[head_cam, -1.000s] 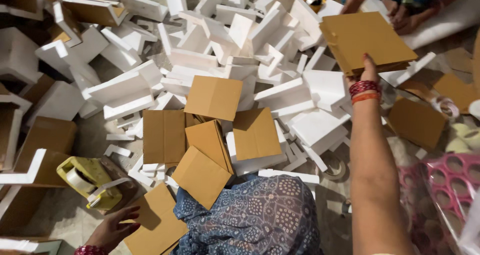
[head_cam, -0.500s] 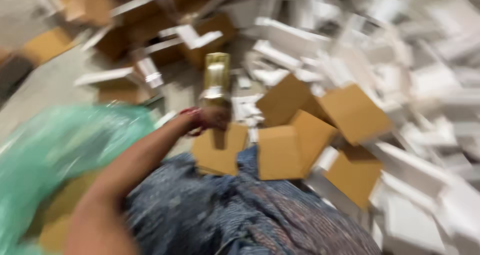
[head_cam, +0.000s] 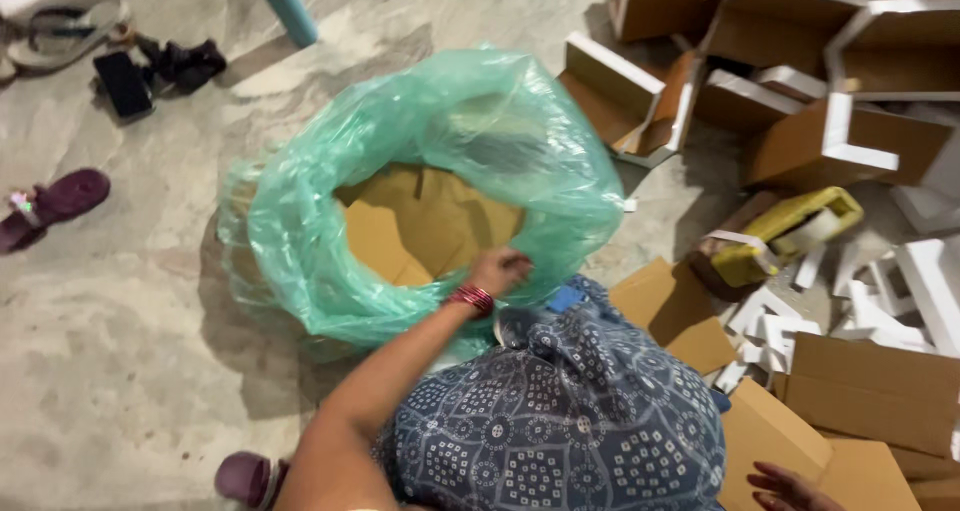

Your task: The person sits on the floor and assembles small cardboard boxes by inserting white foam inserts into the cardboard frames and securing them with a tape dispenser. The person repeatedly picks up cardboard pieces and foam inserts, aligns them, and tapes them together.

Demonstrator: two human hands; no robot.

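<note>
A big green plastic bag [head_cam: 300, 231] stands open on the stone floor, with flat brown cardboard pieces [head_cam: 420, 221] stacked inside. My left hand [head_cam: 500, 269], red bangles at the wrist, has its fingers curled on the bag's near rim. Only the fingers of my right hand [head_cam: 790, 489] show, at the bottom right. They are spread and rest on a folded cardboard box [head_cam: 770, 436]. My knee in blue patterned cloth [head_cam: 560, 421] fills the lower middle.
A yellow tape dispenser [head_cam: 785, 233] lies to the right of the bag. Brown boxes and white foam frames [head_cam: 850, 141] are piled at the right and top right. A purple sandal [head_cam: 55, 206], a teal cylinder [head_cam: 285, 6] and dark items [head_cam: 125, 81] lie at the left.
My view has swung left, from the pile of boxes and foam to the green bag. My left hand has gone from beside the tape dispenser to the bag's rim.
</note>
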